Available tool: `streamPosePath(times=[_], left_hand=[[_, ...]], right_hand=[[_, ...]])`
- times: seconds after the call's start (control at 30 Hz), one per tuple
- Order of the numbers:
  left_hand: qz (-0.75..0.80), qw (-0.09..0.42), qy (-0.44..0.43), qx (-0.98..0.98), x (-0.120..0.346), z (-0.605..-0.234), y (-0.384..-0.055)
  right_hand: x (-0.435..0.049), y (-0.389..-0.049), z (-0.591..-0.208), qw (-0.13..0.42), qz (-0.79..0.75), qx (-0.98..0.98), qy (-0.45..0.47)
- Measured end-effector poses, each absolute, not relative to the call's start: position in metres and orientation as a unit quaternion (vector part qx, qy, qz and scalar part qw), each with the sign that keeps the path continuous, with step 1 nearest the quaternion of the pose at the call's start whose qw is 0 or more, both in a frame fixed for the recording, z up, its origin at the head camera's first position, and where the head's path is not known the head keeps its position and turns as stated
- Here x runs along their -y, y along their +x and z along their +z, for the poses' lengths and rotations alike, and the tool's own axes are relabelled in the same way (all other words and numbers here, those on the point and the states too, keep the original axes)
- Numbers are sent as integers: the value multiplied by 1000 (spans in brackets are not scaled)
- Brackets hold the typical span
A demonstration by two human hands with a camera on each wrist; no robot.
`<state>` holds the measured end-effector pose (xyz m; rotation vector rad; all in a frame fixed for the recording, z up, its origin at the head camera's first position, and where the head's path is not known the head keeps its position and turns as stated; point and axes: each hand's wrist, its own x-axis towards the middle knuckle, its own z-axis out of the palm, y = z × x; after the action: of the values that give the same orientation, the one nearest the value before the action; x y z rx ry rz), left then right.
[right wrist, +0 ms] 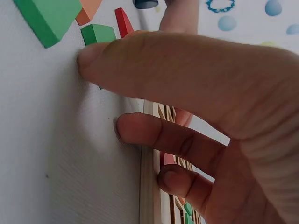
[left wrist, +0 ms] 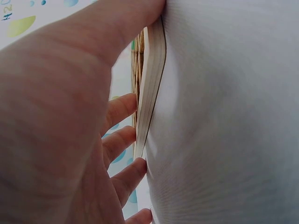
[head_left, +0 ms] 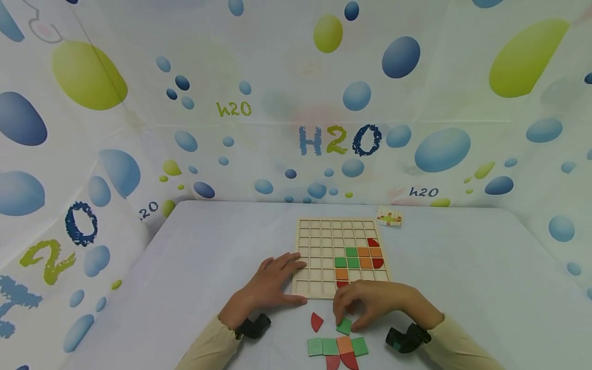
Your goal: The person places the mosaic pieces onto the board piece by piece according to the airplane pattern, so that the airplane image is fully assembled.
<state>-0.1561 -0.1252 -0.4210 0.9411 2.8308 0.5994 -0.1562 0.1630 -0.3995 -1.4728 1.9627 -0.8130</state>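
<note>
A wooden grid board lies on the table, with several green, orange and red pieces in its right-hand cells. My left hand rests at the board's near left corner, fingers spread along its left edge and thumb at its front edge. Just in front of the board, my right hand pinches a green square tile between thumb and fingers. In the right wrist view the thumb partly covers that green tile. A red quarter-round piece lies left of the right hand.
Nearer me lie loose pieces: green squares, an orange square and red quarter-rounds. A small pattern card sits by the board's far right corner. A printed cloth stands behind the white table.
</note>
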Motion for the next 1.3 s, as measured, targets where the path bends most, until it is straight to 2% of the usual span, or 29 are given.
streamPosePath(times=[0.33,0.6,1.3], left_hand=[[196,49,309,-929,125,-420,-155],[198,49,310,-929,125,-420,-155],[199,52,314,-927,125,-419,-155]], right_hand=[[-162,-157,-404,256,-302,-735,-551],[-164,-159,-407,202,-314,-736,-565],[-177,-167,-404,186,-342,-781,-488]])
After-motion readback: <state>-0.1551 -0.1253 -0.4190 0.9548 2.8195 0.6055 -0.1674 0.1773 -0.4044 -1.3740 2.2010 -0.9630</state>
